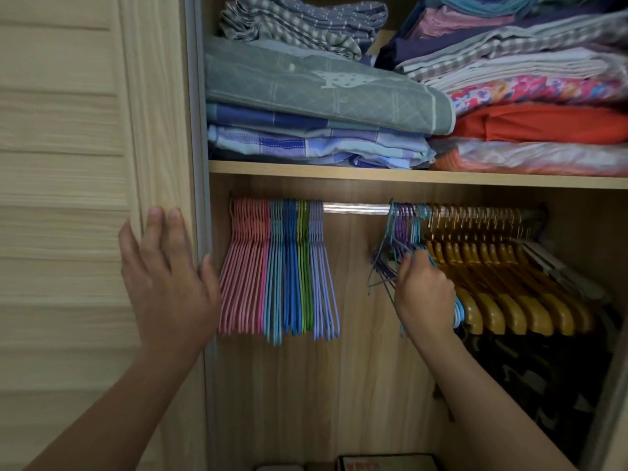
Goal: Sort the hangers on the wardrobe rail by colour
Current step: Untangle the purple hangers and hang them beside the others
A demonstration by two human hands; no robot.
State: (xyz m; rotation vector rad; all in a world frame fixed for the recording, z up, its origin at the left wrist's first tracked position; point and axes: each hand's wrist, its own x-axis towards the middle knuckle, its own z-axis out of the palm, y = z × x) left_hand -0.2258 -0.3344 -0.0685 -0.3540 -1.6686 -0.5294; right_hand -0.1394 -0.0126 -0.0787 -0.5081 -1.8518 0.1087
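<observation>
- Rail (356, 208): bare stretch at its middle, hangers bunched toward both ends.
- Left end, already grouped: pink hangers (243, 277), then light-blue hangers (276, 280), dark-blue hangers (291, 277), green hangers (304, 277), lilac hangers (323, 277), packed side by side.
- Right of the bare stretch: unsorted tangle of purple and blue wire hangers (401, 232), touching the yellow wooden hangers (492, 283) that run to the right end.
- Right hand (424, 294): fingers curled into the tangle, gripping some wires; how many, cannot tell.
- Left hand (166, 277): fingers straight, flat against the wardrobe door (68, 164), holding nothing.
- Step in hand, by my reading: picking one colour out of the mixed bunch.
- Next move calls for freeing a hook from its neighbours, lifting it off the rail, hanging it with the matching group at the left end.
</observation>
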